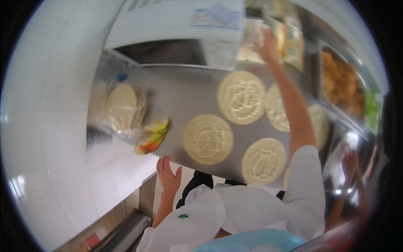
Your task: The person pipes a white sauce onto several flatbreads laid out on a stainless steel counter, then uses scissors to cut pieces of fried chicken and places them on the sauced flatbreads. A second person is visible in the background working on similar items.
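Observation:
My left hand [168, 174] is held at the front edge of the steel counter [176, 91], fingers apart and holding nothing. My right hand [267, 44] reaches to the back of the counter, beside a yellow-and-white package [293, 44]. Blur hides whether its fingers grip the whitish thing at their tips. Several round flatbreads lie flat on the steel, streaked with a creamy white sauce; among them are one flatbread [241, 97] at the back, another flatbread [207, 139] nearest my left hand, and a third flatbread [263, 161] near the front. My right forearm hides part of others.
Stacked flatbreads [121, 107] in a clear plastic bag lie at the left end, beside a crumpled colourful wrapper [153, 135]. A metal pan of orange-brown food [341, 82] and some green leaves [373, 107] are at right. Another pair of hands [349, 163] appears there, blurred, possibly reflected.

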Motion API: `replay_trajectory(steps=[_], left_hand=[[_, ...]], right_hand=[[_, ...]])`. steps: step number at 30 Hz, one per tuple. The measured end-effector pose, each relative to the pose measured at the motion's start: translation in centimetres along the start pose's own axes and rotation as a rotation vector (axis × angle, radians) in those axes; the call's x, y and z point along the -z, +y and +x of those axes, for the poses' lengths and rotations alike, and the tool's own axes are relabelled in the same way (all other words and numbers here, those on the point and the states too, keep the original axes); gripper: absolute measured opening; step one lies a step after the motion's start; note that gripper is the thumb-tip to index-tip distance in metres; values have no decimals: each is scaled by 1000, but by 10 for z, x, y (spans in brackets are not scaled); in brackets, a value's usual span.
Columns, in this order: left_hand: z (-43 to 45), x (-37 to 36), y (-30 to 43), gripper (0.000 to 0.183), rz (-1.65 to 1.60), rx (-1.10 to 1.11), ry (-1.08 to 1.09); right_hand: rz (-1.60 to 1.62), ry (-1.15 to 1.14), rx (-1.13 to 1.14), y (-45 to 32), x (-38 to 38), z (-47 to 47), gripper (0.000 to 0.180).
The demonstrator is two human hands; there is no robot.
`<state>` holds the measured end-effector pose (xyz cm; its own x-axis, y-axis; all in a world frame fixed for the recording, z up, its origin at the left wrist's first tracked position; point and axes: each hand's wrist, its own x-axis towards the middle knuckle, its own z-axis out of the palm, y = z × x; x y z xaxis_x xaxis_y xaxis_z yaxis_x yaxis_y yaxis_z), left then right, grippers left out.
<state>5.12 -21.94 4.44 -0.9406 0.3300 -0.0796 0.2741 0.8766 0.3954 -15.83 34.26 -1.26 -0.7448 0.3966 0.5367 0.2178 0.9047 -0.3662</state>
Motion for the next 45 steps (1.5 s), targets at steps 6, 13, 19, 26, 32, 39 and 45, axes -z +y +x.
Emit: replay_trajectory(steps=[6,13,19,26,32,39,45], left_hand=[[53,16,-55,82,162,27,217],[99,30,-76,88,234,168,4],[133,23,-95,94,385,24,-98],[138,32,-115,71,360,-51,-188],[108,39,-149,55,102,-118,-179],[113,61,-180,47,-176,-143,-364],[82,81,-211,43,-554,182,-461]], right_hand=[[-185,-65,-431,23,-31,23,51],[711,552,-580,-77,111,-98,39],[863,-338,-419,-254,86,-144,63],[178,-574,2,-328,-75,-150,62],[123,-556,146,-368,-101,-178,82],[297,-637,293,-417,-85,-231,77],[507,-892,576,-420,-58,-254,70]])
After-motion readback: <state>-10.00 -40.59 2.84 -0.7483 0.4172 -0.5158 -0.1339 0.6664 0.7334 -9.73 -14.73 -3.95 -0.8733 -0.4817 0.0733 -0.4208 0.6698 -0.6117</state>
